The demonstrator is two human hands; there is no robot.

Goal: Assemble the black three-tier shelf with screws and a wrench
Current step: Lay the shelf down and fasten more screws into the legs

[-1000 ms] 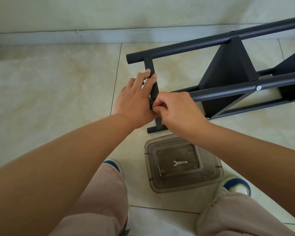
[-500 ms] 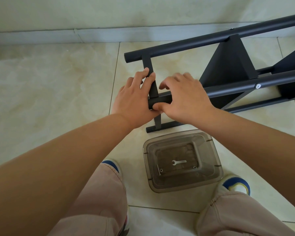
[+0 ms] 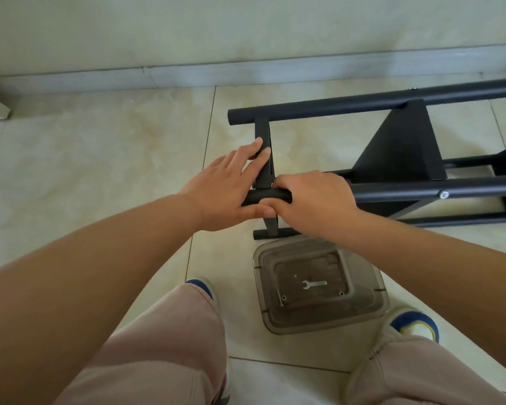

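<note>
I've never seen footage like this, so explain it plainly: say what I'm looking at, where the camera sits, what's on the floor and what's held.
No machine here: a person works with bare hands, and the single camera sits on their head, looking down past their arms and knees. On the tiled floor lies a black shelf on its side, partly put together. The right hand has its grip round a tube of the frame. The left hand rests against the crossbar, fingers fairly straight, thumb under the tube. Near the shoes stands a clear box; inside lies a small wrench and what look like screws. Nobody holds the wrench.
</note>
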